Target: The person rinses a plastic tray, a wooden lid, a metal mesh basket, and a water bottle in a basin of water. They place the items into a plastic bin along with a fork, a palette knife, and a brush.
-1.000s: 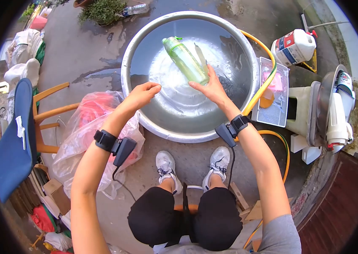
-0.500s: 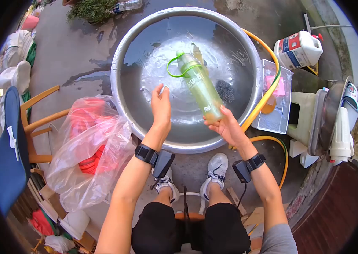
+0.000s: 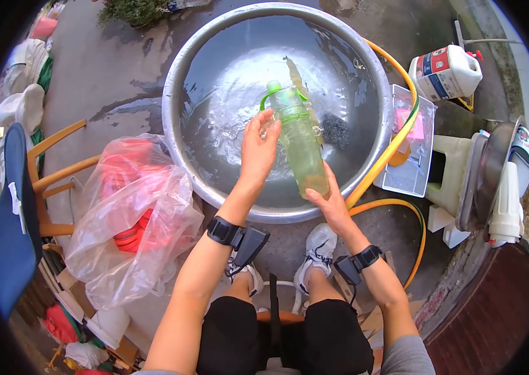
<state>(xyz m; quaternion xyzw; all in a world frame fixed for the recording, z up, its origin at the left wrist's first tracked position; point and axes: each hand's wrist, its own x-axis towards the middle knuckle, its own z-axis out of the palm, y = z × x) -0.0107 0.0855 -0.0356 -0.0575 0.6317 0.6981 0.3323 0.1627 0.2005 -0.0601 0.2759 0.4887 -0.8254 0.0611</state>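
A translucent green bottle [image 3: 302, 147] with a green cap and strap is tilted over a large metal basin [image 3: 174, 134] of water. My right hand [image 3: 332, 201] is wrapped round the bottle's lower end. Beside the bottle's upper part is my left hand [image 3: 260, 145], its thumb and fingers apart near the strap; whether it touches the bottle is hard to tell. A dark scouring pad [image 3: 334, 130] and a long yellowish object [image 3: 294, 74] lie in the basin.
A yellow hose [image 3: 396, 150] runs along the basin's right side, by a clear plastic box [image 3: 416, 169] and a white jug [image 3: 447, 73]. At left are a plastic bag with red contents [image 3: 133, 219] and a blue-backed chair [image 3: 14, 219].
The bottle has come down nearer to me and turned, its strap now at both sides of the neck. My left hand has moved right, up to the bottle's upper part.
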